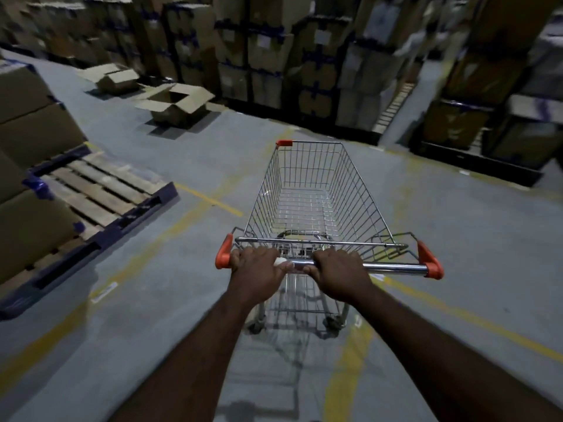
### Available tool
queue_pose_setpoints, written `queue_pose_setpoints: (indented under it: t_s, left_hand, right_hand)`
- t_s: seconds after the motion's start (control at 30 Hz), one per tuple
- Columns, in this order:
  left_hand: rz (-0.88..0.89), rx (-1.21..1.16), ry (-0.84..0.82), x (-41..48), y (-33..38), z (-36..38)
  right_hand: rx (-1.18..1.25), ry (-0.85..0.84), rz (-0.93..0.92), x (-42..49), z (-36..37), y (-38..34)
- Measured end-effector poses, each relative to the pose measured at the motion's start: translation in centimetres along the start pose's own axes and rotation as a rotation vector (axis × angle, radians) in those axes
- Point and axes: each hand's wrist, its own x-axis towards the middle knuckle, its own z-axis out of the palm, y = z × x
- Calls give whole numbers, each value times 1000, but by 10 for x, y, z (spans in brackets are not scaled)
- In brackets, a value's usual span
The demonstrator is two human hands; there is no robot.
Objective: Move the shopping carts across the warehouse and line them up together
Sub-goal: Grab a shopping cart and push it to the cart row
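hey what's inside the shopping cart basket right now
Nothing shows inside the cart: its wire floor looks bare, with grey floor visible through it. The left hand and right hand hide part of the near end.

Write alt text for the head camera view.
Both hands, left hand and right hand, grip the handle of an empty wire shopping cart on a grey warehouse floor. A wooden pallet lies left; open cardboard boxes and stacked cartons stand ahead.
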Motion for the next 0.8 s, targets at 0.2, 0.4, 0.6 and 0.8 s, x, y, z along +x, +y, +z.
queue_pose_setpoints:
  t_s: [0.2,0.4,0.6,0.8]
  left_hand:
    - [131,4,-64,2,22,1]
    - [280,46,-117,1,53,4]
    - [419,82,-197,5,97,16]
    - [549,93,-241,8,150,34]
  right_hand:
    - [18,36,122,-33,8,14]
    - [15,1,239,-70,10,33]
    - [58,-37,337,-110,10,64]
    - [88,-83,430,-152,5,108]
